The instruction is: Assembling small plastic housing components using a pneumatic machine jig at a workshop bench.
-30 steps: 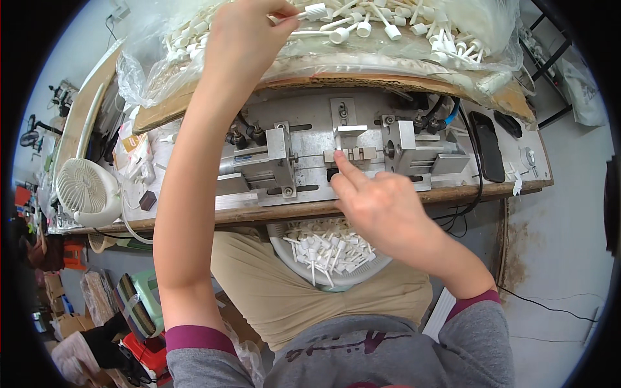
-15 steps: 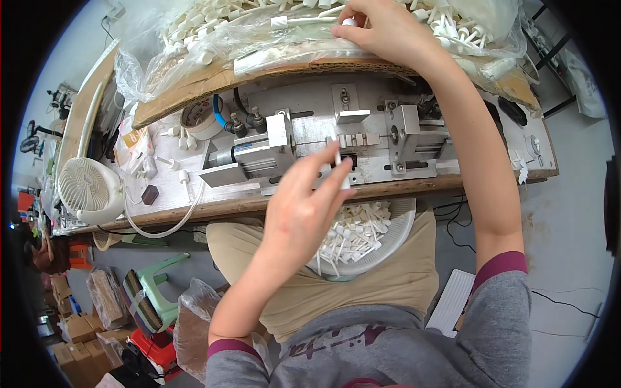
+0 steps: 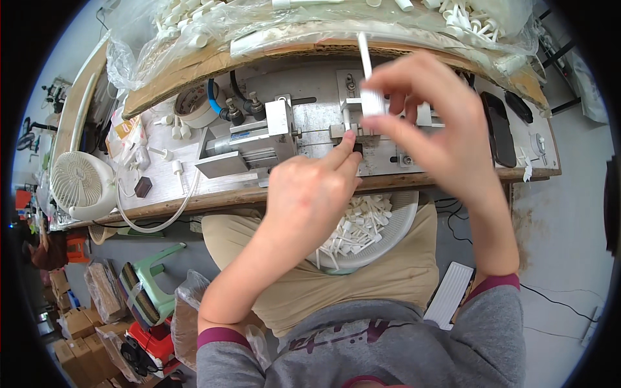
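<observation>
My right hand (image 3: pixel 440 123), smeared by motion, pinches a white ribbed cap with a thin stem (image 3: pixel 365 55) pointing up and away. The held cap hides part of the metal fixture on the bench. My left hand (image 3: pixel 307 194) reaches over the bench edge, fingers close together, its index fingertip against a white plastic stick (image 3: pixel 347 119) at the small slotted metal block (image 3: pixel 336 132). Its thumb is hidden. Left of the block stands a clamp with a metal cylinder (image 3: pixel 220 143). Between my legs a white basket (image 3: pixel 406 223) holds many white capped sticks.
Behind the fixture, a cardboard shelf (image 3: pixel 187 87) bears plastic bags of white capped parts. A small white fan (image 3: pixel 83 184), a tape roll (image 3: pixel 197 107) and loose caps lie at left. A black phone (image 3: pixel 497 129) lies at right. A green stool (image 3: pixel 155 278) stands on the floor.
My right hand has come from the parts pile down toward the fixture, bringing a capped stem. My left hand has shifted slightly, its white stick now at the slotted block.
</observation>
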